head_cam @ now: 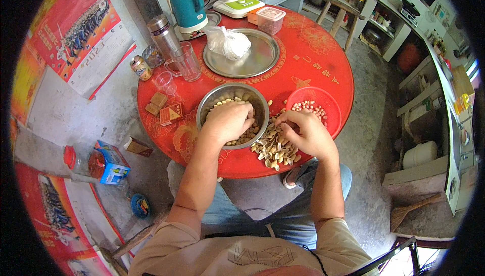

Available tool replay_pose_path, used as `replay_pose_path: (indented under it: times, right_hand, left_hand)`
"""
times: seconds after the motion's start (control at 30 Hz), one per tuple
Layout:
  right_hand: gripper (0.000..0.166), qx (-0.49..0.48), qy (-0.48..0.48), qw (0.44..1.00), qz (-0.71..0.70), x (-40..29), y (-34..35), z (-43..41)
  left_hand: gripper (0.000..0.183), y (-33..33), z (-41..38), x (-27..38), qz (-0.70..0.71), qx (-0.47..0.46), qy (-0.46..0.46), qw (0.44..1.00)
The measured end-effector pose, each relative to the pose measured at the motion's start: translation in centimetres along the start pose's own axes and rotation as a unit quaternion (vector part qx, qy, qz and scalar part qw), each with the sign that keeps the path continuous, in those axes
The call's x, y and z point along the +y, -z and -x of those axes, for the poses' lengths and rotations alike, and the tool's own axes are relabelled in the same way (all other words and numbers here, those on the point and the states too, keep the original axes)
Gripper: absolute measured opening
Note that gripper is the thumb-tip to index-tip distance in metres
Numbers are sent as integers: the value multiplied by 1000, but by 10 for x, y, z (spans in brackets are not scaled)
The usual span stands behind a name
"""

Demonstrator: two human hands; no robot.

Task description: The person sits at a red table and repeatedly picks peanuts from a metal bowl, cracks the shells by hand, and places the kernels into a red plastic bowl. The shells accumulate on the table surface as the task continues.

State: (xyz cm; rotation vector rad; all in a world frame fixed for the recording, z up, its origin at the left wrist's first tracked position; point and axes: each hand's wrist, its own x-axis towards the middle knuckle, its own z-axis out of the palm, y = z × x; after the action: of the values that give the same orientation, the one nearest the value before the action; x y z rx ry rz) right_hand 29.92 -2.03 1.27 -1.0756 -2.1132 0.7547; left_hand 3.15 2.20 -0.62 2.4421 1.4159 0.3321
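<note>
My left hand point(232, 120) reaches down into a steel bowl point(201, 113) of unshelled peanuts point(246, 137). Its fingers are bent among the peanuts, and the fingertips are hidden. My right hand point(308, 132) hovers over the near left rim of a red plastic strainer basket point(334, 117). Shelled peanut kernels point(307, 105) lie in that basket. Thumb and forefinger of this hand are apart, with nothing visible between them; its other fingers are partly hidden. A heap of split peanut shells point(274, 149) lies on the red table between bowl and basket.
Behind the bowl, a round metal tray point(261, 67) bears a white plastic bag point(229, 43). To the left stand a glass mug point(188, 64), a steel flask point(165, 37), a drink can point(141, 67) and a small red box point(171, 115). A teal thermos jug point(185, 3) stands farther back.
</note>
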Motion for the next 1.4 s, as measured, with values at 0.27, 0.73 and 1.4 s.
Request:
replay_pose_path:
  times: [0.27,0.73,1.4]
  right_hand:
    - [19,53,10,998,-23,-13,-12,1]
    - [26,129,102,986,35,-5,-13,3]
    - [17,126,134,983,-21,2,-15,0]
  left_hand:
    - [13,31,5,33,454,41,-92,885]
    - [21,12,2,42,433,-5,-112,894]
    - [42,10,0,51,403,-26,-140,904]
